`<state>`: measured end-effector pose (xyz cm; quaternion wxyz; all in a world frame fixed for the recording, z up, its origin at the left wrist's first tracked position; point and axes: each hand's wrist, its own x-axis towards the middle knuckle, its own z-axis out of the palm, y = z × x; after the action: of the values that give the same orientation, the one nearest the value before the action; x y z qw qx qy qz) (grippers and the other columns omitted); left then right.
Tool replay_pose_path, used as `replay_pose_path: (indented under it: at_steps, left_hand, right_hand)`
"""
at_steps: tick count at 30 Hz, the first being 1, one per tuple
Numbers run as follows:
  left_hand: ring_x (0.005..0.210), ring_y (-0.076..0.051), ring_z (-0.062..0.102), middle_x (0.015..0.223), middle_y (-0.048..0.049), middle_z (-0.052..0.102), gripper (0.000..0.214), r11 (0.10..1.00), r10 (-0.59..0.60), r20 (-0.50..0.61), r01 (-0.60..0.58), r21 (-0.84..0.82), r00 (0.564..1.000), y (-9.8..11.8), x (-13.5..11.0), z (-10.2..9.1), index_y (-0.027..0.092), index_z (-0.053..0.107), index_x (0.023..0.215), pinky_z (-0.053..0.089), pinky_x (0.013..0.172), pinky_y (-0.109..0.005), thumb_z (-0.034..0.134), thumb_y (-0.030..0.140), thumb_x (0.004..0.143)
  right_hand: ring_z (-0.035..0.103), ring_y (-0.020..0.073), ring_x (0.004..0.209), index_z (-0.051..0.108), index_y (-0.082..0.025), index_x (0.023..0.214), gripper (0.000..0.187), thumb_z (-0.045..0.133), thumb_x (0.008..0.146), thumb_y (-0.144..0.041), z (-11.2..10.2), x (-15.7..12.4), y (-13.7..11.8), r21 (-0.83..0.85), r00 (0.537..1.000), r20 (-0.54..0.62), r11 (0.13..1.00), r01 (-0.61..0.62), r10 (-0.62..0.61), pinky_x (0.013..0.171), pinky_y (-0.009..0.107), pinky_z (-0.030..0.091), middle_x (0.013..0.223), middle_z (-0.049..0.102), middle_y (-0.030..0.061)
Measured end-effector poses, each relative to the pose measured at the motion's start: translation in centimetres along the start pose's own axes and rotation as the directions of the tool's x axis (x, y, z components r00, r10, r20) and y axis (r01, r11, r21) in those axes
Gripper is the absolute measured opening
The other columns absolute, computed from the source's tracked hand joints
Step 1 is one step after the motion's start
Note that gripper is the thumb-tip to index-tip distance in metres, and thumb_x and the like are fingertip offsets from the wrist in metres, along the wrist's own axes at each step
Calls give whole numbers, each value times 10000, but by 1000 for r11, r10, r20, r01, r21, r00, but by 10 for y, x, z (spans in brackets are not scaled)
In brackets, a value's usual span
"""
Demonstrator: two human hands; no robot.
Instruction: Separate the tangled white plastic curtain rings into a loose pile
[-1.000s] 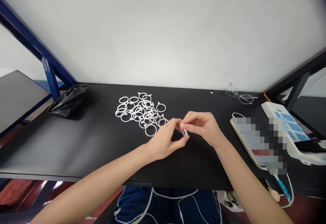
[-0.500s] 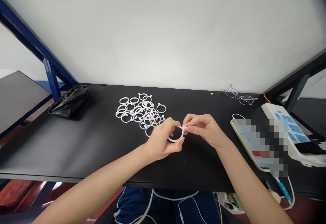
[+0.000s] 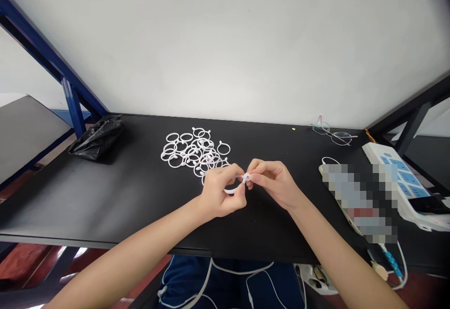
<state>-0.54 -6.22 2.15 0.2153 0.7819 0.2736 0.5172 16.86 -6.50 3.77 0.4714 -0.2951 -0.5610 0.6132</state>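
Both hands meet over the middle of the black table [image 3: 116, 192]. My left hand [image 3: 220, 192] is closed around a white plastic ring [image 3: 235, 188], with thumb and fingers holding its left side. My right hand [image 3: 272, 182] pinches the same ring at its small knobbed end, fingers pressed together. Just behind my left hand lies a pile of several more white rings [image 3: 195, 152], spread flat on the table.
A crumpled black plastic bag [image 3: 96, 138] sits at the back left. Eyeglasses [image 3: 332, 133] lie at the back right. A phone [image 3: 355, 196] and a white and blue power strip [image 3: 404, 177] lie on the right. Cables hang below the front edge.
Both hands have shifted slightly left and back toward the pile. The ring, edge-on at first, turned to show its loop and is now partly covered by my left fingers.
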Motion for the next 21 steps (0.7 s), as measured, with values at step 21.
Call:
replay_pose_path:
  at_steps: [21]
  left_hand:
    - [425, -78, 406, 504, 54, 469, 145, 996, -29, 67, 24, 81, 997, -8, 2, 2, 180, 509, 779, 335, 462, -204, 426, 261, 865]
  right_hand:
    - [605, 109, 615, 720, -176, 780, 149, 736, 811, -321, 1, 2, 5, -30, 996, -83, 999, -41, 38, 563, 255, 521, 741, 643, 10]
